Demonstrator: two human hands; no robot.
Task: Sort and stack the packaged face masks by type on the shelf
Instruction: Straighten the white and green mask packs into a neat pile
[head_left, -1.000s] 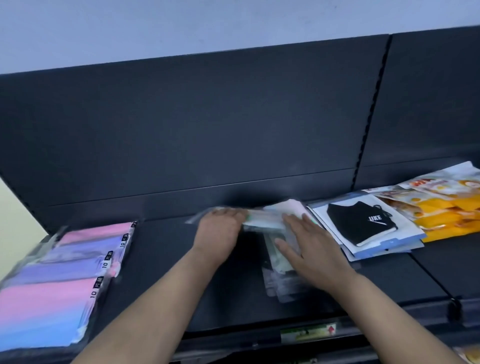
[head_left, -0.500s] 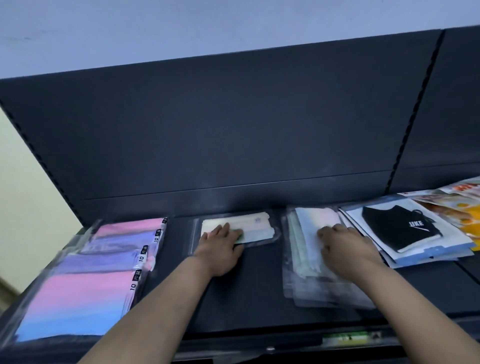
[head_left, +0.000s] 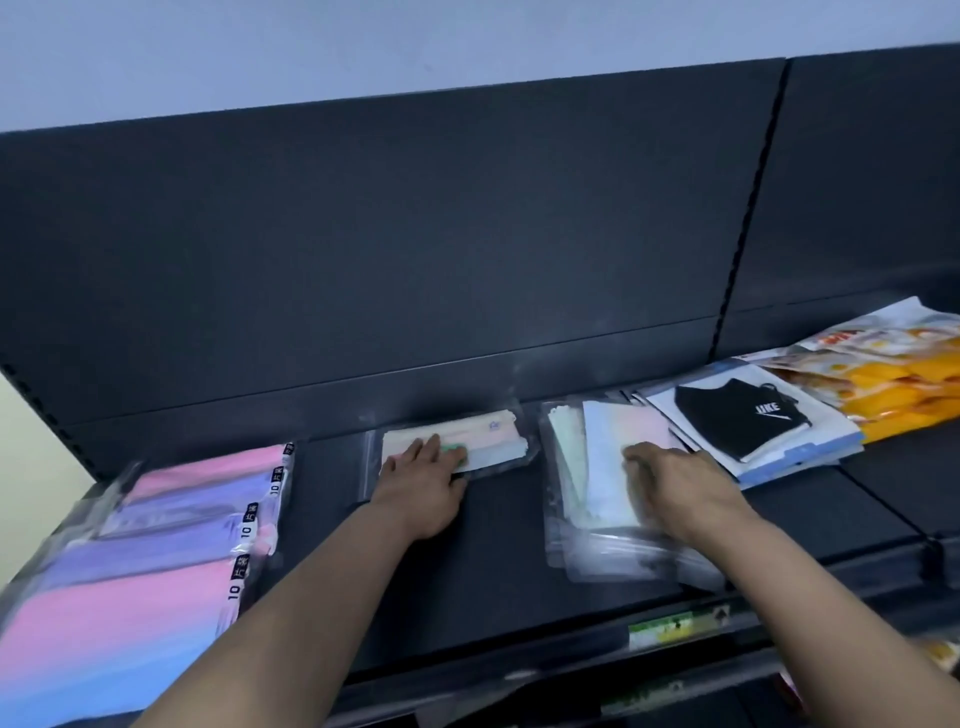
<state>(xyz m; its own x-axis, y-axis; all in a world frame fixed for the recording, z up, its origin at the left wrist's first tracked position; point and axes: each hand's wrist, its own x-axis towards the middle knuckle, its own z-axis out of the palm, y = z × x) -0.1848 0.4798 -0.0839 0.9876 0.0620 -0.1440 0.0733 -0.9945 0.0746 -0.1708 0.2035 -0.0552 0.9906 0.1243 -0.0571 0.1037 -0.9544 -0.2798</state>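
On the dark shelf (head_left: 498, 561) my left hand (head_left: 423, 480) lies flat on a clear pack of pale pastel masks (head_left: 483, 436) near the back wall. My right hand (head_left: 675, 483) rests, fingers curled, on a stack of similar clear pastel packs (head_left: 587, 467) to its right. A pile of pink-to-blue gradient packs (head_left: 156, 545) fills the left end. Black mask packs on white cards (head_left: 743, 415) lie right of the stack, with yellow-orange packs (head_left: 893, 374) beyond them.
The shelf's dark back panel (head_left: 415, 234) rises behind everything, with a slotted upright (head_left: 748, 218) at right. A green price label (head_left: 660, 626) sits on the front rail. Bare shelf surface shows between the gradient pile and the single pastel pack.
A second ago both hands held pastel packs together mid-shelf. The left hand has set one pack down apart to the left; the right hand has stayed pressing the stack. The camera shifted left.
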